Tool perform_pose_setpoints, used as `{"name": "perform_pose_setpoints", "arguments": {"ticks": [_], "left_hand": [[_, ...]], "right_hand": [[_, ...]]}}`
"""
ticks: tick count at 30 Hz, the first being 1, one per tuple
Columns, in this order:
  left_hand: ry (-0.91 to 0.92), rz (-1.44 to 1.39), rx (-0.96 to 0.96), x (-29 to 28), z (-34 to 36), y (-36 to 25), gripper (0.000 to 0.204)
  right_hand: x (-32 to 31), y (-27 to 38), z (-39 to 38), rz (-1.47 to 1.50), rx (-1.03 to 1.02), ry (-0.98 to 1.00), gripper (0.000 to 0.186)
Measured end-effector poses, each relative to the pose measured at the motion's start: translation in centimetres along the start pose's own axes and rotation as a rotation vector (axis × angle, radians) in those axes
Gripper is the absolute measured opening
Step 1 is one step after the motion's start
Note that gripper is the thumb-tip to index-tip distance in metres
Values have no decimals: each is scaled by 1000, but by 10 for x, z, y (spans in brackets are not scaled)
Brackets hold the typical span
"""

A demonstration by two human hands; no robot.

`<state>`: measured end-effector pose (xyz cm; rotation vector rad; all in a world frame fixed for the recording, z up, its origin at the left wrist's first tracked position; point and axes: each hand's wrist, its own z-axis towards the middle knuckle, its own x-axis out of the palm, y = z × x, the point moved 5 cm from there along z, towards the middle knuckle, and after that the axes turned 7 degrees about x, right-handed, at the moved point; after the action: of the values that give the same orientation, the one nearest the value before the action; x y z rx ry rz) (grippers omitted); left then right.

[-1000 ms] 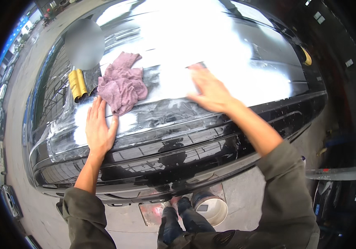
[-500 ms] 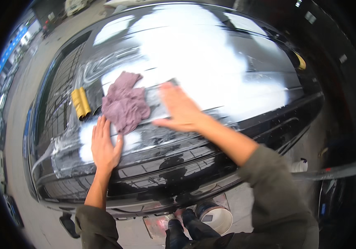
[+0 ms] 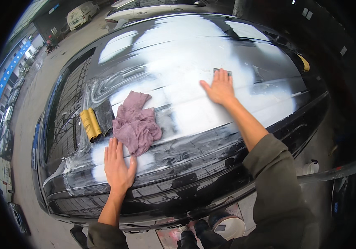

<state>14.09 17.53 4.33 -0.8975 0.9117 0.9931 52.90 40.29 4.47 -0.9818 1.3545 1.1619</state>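
Observation:
My right hand (image 3: 219, 88) presses flat on a small grey sanding sheet (image 3: 222, 72) against the whitish, sanded patch of a black car body (image 3: 269, 50); only the sheet's far edge shows past my fingers. My left hand (image 3: 118, 166) lies flat, fingers together, on the wet lower edge of the same panel, holding nothing. Just above that hand a crumpled mauve rag (image 3: 136, 123) rests on the car. Left of the rag lie rolled yellow sanding sheets (image 3: 90, 124) beside a dark sheet (image 3: 104, 116).
A white bucket (image 3: 227, 226) stands on the floor by my feet under the car's edge. A white bottle (image 3: 310, 167) sits on the ground at the right. Parked vehicles (image 3: 80, 13) line the yard far behind the car.
My right hand has slid with the sanding sheet from beside the rag out to the right and farther up the panel. My left hand stays planted in the same spot.

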Motion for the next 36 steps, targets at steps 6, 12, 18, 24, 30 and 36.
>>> {"name": "perform_pose_setpoints", "arguments": {"ticks": [6,12,18,24,30,36], "left_hand": [[2,2,-3,-1,1,5,67],[-1,20,-18,-6,-8,12,67],[-24,2,-1,-2,-2,3,68],[7,14,0,-1,0,7,67],[13,16,-11,-8,-6,9,67],[25,14,-28,-2,-5,6,70]], "right_hand": [[22,128,-54,77,-421,0,101],[-6,-58,8,38,-231,-54,92],[8,30,3,9,-137,-74,109],[22,123,-62,144,-629,-2,99],[-7,-117,27,-29,-110,-75,91],[15,-17,33,36,-26,-104,107]]}}
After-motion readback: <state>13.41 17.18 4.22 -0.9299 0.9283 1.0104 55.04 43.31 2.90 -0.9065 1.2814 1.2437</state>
